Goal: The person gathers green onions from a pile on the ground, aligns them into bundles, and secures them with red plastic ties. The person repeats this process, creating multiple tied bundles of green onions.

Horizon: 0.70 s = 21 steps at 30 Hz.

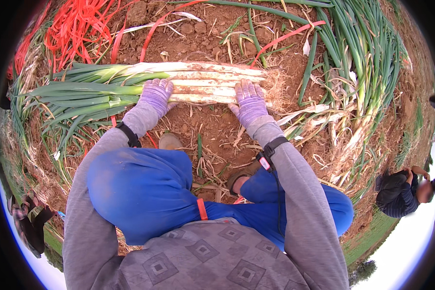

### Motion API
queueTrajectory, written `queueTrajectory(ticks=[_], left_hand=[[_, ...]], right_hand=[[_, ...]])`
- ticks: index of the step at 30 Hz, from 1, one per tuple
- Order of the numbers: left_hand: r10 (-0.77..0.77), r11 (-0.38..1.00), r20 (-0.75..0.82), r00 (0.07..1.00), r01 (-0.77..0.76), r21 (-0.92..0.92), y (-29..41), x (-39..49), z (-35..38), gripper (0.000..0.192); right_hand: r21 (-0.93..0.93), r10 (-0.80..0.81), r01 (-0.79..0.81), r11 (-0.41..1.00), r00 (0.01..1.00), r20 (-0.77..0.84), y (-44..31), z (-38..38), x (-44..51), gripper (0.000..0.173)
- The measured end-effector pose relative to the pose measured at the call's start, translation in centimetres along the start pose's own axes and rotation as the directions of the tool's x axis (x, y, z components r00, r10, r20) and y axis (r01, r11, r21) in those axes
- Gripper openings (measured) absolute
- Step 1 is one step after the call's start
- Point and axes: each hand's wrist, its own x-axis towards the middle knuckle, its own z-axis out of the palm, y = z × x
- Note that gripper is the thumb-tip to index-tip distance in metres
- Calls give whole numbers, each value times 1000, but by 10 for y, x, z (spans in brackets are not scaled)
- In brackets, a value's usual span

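Several large green onions (203, 82) lie side by side on the soil in front of me, white stalks in the middle, green leaves to the left, stringy roots (277, 90) to the right. My left hand (156, 96), in a purple-and-grey knit glove, grips the bundle where green turns to white. Closer to the roots, my right hand (249, 99) holds the stalks, its gloved fingers laid across the top and its thumb at the near side. One red plastic strip (290, 38) runs from the bundle's far edge toward the upper right; another red strip (150, 41) meets it farther left.
A heap of red plastic strips (78, 32) lies at the upper left. More green onions (366, 65) are piled on the right. Dry leaf scraps (212, 163) litter the soil between my shoes. A person (402, 192) crouches at far right; another person (30, 221) is at far left.
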Motion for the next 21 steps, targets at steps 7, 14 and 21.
queueTrajectory(ticks=[7, 14, 21], left_hand=[[131, 967, 191, 973, -83, -240, -73, -27, -49, 69], [18, 1000, 34, 999, -18, -15, -132, -83, -23, 57], [-101, 991, -264, 959, 74, -107, -118, -88, 30, 52]], right_hand=[[-18, 39, -38, 999, 999, 27, -4, 0, -1, 78], [40, 8, -7, 999, 999, -31, -2, 4, -3, 80], [14, -11, 13, 1000, 995, -102, -2, 11, -6, 81]])
